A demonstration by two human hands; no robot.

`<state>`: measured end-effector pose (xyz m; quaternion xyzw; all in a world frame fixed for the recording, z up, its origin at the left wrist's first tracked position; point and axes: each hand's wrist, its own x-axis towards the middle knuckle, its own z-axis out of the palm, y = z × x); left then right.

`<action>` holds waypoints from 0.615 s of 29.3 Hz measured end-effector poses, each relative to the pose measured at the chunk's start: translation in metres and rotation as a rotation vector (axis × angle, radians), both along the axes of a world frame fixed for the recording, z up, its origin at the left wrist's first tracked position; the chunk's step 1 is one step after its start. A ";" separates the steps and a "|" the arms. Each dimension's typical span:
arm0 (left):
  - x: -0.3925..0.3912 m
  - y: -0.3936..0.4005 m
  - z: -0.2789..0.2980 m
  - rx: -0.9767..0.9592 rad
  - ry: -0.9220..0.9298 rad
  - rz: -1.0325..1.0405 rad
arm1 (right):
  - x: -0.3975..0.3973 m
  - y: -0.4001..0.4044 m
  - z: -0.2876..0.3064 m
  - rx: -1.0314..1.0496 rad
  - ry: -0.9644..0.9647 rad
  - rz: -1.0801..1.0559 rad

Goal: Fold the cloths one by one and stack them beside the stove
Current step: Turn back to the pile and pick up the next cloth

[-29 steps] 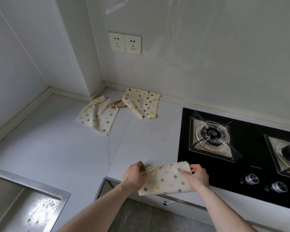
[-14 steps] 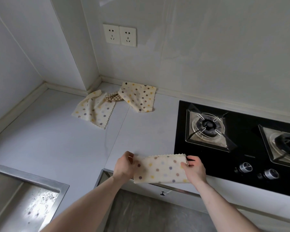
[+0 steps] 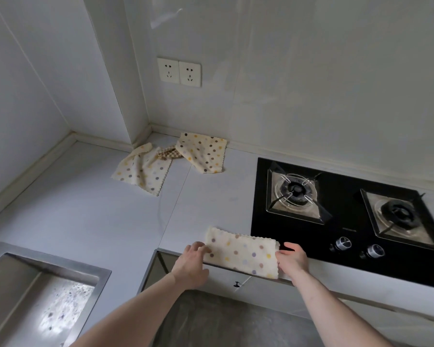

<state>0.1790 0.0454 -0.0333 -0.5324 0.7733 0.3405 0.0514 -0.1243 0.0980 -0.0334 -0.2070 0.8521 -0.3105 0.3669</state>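
Head view: the desk (image 3: 90,216) carries a gas stove (image 3: 336,221) at right. At its front edge, just left of the stove, lies the folded polka-dot cloth (image 3: 241,252), long axis running left-right. The left hand (image 3: 192,264) pinches its left end, the right hand (image 3: 292,259) its right end; the right corner seems to overlap the stove. Two unfolded polka-dot cloths (image 3: 201,154) wait at the back corner, nearer the left hand.

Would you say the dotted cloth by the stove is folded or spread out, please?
Folded. The dotted cloth lies as a narrow strip at the counter's front edge, left hand and right hand at its ends.
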 end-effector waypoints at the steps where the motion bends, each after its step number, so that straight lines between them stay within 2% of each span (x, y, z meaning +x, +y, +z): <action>1: -0.002 0.004 0.002 0.015 -0.030 -0.053 | 0.001 0.003 0.003 -0.001 0.015 -0.005; 7: -0.016 0.013 0.007 0.094 -0.142 -0.163 | 0.002 0.012 -0.001 0.074 0.024 0.035; 18: -0.029 0.017 0.007 0.130 -0.192 -0.158 | 0.010 0.022 -0.017 0.155 -0.135 0.041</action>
